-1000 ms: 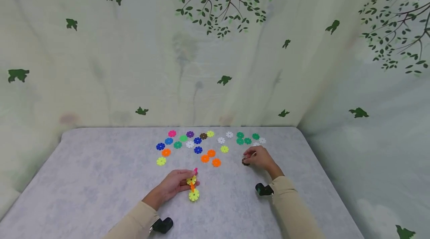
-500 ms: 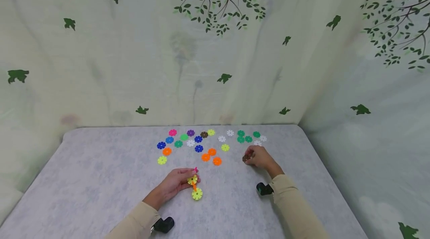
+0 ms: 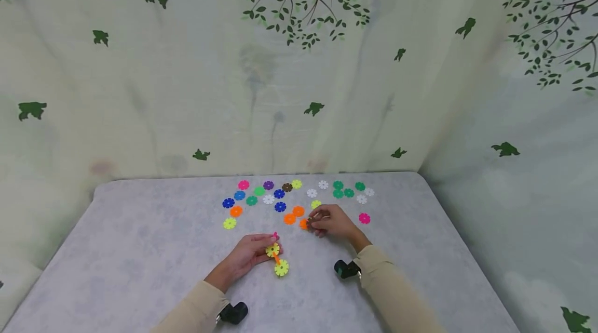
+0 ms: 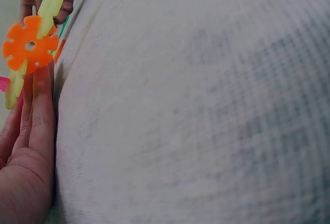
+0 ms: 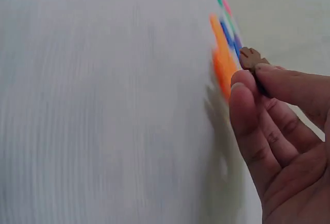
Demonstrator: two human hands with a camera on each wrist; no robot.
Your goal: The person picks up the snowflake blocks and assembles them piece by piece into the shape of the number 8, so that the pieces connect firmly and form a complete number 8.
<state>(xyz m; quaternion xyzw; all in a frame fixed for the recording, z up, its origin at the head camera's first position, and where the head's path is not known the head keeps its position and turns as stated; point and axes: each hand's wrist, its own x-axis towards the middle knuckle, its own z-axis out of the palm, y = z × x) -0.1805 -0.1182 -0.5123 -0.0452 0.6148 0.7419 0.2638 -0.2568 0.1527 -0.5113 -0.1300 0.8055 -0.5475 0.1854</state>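
My left hand (image 3: 245, 257) holds a short chain of interlocking flower-shaped discs at the table's middle. The chain has a pink disc (image 3: 275, 236), a yellow disc (image 3: 273, 250), an orange disc (image 4: 18, 54) and another yellow disc (image 3: 281, 268) at its lower end. In the left wrist view they slot into each other edgewise, with my fingers behind. My right hand (image 3: 334, 223) pinches a brown disc (image 5: 250, 57) between thumb and fingertips, above the table and apart from the chain. It partly covers an orange disc (image 3: 303, 224) lying there.
Loose discs of several colours lie across the table's back half, among them blue (image 3: 280, 207), white (image 3: 323, 185) and green (image 3: 349, 193) ones. A pink disc (image 3: 364, 218) lies right of my right hand. A leaf-printed curtain (image 3: 187, 89) hangs behind the table (image 3: 140, 250).
My right hand has lifted the brown disc and moved left towards the chain, uncovering a pink disc on the table. My left hand has shifted only slightly, still holding the chain.
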